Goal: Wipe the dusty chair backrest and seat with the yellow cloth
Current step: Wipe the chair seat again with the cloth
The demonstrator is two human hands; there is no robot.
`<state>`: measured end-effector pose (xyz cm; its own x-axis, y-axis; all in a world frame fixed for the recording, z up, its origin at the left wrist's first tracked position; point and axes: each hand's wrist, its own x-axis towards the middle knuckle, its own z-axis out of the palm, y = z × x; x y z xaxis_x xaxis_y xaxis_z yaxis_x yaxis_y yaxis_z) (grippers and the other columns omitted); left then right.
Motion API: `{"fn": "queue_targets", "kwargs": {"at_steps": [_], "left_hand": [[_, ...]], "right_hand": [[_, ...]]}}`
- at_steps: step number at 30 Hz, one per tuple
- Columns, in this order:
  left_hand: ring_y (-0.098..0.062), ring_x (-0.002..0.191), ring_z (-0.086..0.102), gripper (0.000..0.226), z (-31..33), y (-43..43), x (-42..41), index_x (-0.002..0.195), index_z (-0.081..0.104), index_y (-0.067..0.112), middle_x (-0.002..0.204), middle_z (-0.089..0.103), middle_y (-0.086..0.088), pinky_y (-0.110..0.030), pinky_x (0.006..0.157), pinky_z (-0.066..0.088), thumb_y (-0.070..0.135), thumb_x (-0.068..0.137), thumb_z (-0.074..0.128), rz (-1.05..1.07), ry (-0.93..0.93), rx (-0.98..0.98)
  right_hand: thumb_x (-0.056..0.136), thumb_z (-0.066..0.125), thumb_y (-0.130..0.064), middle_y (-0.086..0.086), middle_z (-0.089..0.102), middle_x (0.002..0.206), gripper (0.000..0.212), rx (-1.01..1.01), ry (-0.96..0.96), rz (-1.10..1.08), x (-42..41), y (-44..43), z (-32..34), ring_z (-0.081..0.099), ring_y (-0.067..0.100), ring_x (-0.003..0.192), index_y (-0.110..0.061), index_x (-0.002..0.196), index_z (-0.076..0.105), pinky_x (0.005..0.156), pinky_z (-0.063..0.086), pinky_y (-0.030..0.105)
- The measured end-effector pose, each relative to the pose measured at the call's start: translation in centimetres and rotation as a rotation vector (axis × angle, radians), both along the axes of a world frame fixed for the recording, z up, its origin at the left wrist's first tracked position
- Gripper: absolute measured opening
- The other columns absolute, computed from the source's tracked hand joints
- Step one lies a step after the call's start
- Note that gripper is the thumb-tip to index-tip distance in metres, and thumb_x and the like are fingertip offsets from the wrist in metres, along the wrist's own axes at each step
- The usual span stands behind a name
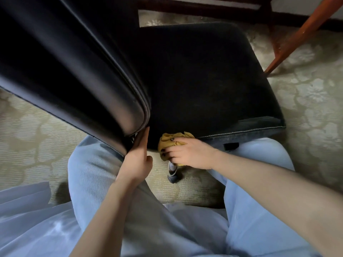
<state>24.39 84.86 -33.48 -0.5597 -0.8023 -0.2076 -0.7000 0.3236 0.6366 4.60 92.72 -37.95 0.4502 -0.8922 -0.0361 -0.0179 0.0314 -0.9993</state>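
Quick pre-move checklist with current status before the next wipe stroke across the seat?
1. Yellow cloth in grip: ok, bunched under the right hand.
2. Cloth in contact with the chair: ok, it sits at the near edge of the seat.
3. Chair steadied: ok, the left hand lies with straight fingers along the backrest edge.
4. Seat free of objects: ok, nothing lies on it.
5. Dust left on the seat: cannot tell, the surface is too dark.
6. Wooden leg beyond the seat: ok, apart from it.
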Motion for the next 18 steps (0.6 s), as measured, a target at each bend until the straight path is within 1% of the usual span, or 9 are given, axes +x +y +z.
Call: {"fn": "queue_targets", "kwargs": {"at_steps": [1,3,4,5,8,11,14,16,18], "left_hand": [[-0.014,0.144,0.014,0.084,0.0,0.0,0.0,0.151,0.014,0.013,0.158,0.015,-0.006,-0.004,0.102,0.011,-0.011,0.077,0.046,0.004,-0.006,-0.006],[-0.013,0.144,0.015,0.084,0.1,0.1,-0.1,0.151,0.015,0.014,0.158,0.015,-0.005,-0.004,0.103,0.011,-0.011,0.077,0.046,0.01,-0.02,-0.006],[-0.012,0.144,0.014,0.084,0.2,0.1,-0.2,0.151,0.015,0.014,0.158,0.015,-0.004,-0.001,0.102,0.009,-0.011,0.077,0.046,0.009,-0.028,-0.005],[-0.012,0.144,0.014,0.084,0.3,0.1,-0.2,0.151,0.015,0.014,0.158,0.015,-0.004,0.002,0.1,0.006,-0.011,0.077,0.045,0.008,-0.032,-0.005],[-0.012,0.144,0.013,0.082,0.5,0.2,-0.3,0.151,0.015,0.014,0.158,0.015,-0.003,0.002,0.1,0.004,-0.011,0.078,0.045,0.018,-0.035,0.001],[-0.012,0.144,0.013,0.081,0.7,0.2,-0.4,0.151,0.015,0.015,0.158,0.015,-0.002,0.001,0.099,0.004,-0.009,0.08,0.046,0.023,-0.036,0.008],[-0.013,0.144,0.015,0.081,0.8,0.3,-0.3,0.151,0.017,0.015,0.157,0.017,-0.003,0.0,0.1,0.006,-0.01,0.079,0.047,0.026,-0.024,0.009],[-0.013,0.144,0.016,0.081,0.9,0.3,-0.3,0.151,0.018,0.014,0.157,0.018,-0.003,-0.002,0.101,0.008,-0.01,0.079,0.048,0.027,-0.015,0.013],[-0.014,0.144,0.015,0.081,0.9,0.2,-0.3,0.151,0.017,0.015,0.157,0.018,-0.003,-0.004,0.102,0.009,-0.009,0.079,0.048,0.026,-0.005,0.016]], "right_hand": [[0.096,0.052,-0.027,0.006,0.061,0.129,0.038,-0.131,0.109,-0.047,-0.8,-0.1,1.0,0.054,0.014,0.122,-0.005,0.126,0.06,0.109,0.035,0.025],[0.101,0.032,-0.02,0.003,0.05,0.142,0.04,-0.686,0.673,0.135,-1.8,-1.4,1.3,0.039,0.018,0.135,-0.009,0.134,0.053,0.113,0.016,0.024],[0.099,0.031,-0.021,0.0,0.051,0.141,0.042,-0.568,0.901,0.281,-2.2,-1.3,1.2,0.038,0.018,0.135,-0.013,0.132,0.056,0.112,0.013,0.025],[0.095,0.031,-0.022,-0.002,0.054,0.137,0.044,-0.509,1.047,0.277,-2.6,-1.4,1.3,0.042,0.016,0.132,-0.016,0.127,0.061,0.111,0.016,0.027],[0.085,0.035,-0.019,-0.007,0.067,0.12,0.044,-0.622,1.162,0.27,-4.1,-0.3,2.4,0.059,0.012,0.116,-0.022,0.105,0.073,0.107,0.036,0.033],[0.08,0.033,-0.017,-0.01,0.067,0.117,0.046,-0.567,1.29,0.329,-6.3,0.7,2.7,0.062,0.01,0.112,-0.027,0.099,0.074,0.105,0.026,0.032],[0.077,0.039,-0.016,-0.011,0.066,0.12,0.044,-0.623,1.303,0.284,-8.2,1.8,3.0,0.056,0.009,0.118,-0.027,0.1,0.075,0.106,0.024,0.03],[0.071,0.061,-0.009,-0.01,0.066,0.12,0.037,-0.675,1.341,0.241,-9.1,2.5,3.1,0.053,0.009,0.119,-0.026,0.102,0.075,0.104,0.025,0.031],[0.056,0.081,-0.003,-0.009,0.066,0.12,0.053,-0.664,1.367,0.225,-9.9,3.1,3.4,0.059,0.011,0.115,-0.024,0.104,0.074,0.102,0.028,0.031]]}}
